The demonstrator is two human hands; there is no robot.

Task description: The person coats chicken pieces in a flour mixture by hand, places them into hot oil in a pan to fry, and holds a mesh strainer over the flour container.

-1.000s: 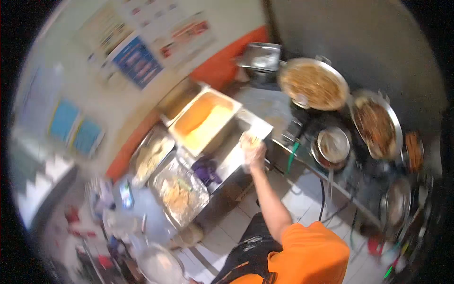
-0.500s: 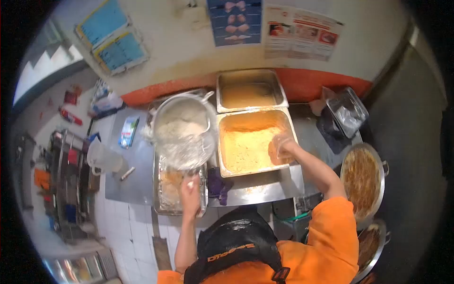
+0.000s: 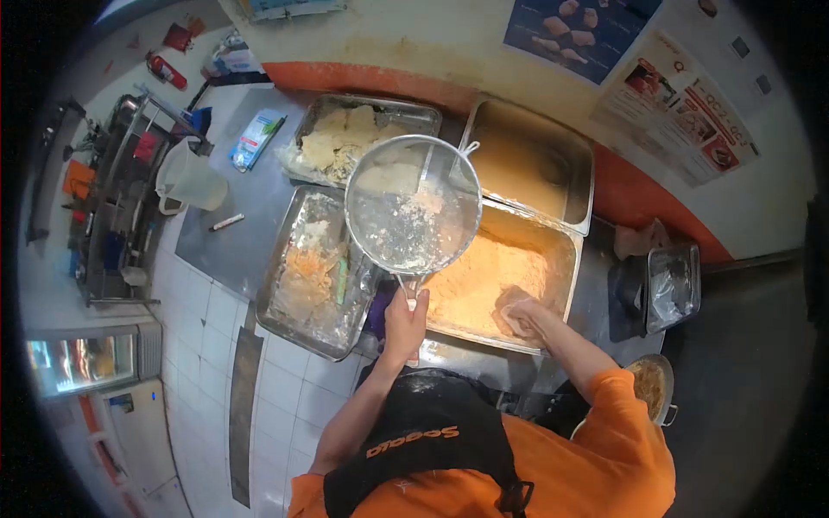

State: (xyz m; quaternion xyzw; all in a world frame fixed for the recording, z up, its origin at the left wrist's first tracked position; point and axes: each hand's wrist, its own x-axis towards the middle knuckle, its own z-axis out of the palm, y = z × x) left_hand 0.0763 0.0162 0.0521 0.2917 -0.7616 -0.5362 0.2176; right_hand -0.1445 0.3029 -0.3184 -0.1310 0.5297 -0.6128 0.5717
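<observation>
My left hand (image 3: 406, 324) grips the handle of a round mesh sieve (image 3: 414, 242), raised above the trays. White flour and small crumbs lie in its mesh, and its rim overlaps the near edge of the flour pan. My right hand (image 3: 522, 315), coated in flour, is down in the front right corner of a deep metal pan (image 3: 577, 259) of orange-tinted flour (image 3: 484, 276). Its fingers look curled; what they hold, if anything, is hidden. Left of the sieve lies a shallow metal tray (image 3: 268, 306) with flour, orange crumbs and a green-handled utensil (image 3: 342, 281).
Behind stand a second deep pan (image 3: 527, 164) with cloudy liquid and a tray of pale flour (image 3: 345, 142). A plastic jug (image 3: 194, 177), a blue packet (image 3: 257, 141) and a marker (image 3: 227, 222) are at left. At right are a lined metal container (image 3: 673, 289) and a pot (image 3: 652, 388).
The sieve has moved to the right, from over the left trays toward the flour pan. My right hand stays in the pan's right side. The view has turned and shifted.
</observation>
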